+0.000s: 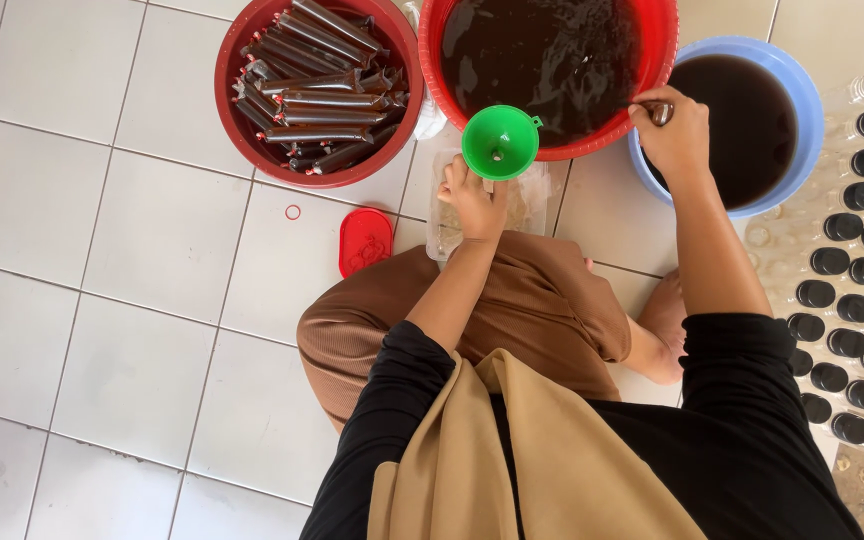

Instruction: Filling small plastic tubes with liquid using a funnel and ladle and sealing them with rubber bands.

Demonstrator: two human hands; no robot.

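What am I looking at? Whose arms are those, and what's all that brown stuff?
The picture comes from a camera on a person's head, looking straight down at their own arms. They sit on a tiled floor. The left hand holds a green funnel over a clear tub. The right hand grips a handle, perhaps a ladle's, at the rim of a red basin full of dark brown liquid. A blue basin holds more. Another red basin is piled with long filled tubes. Bottles with black caps stand on the right, and a red lid lies nearby.
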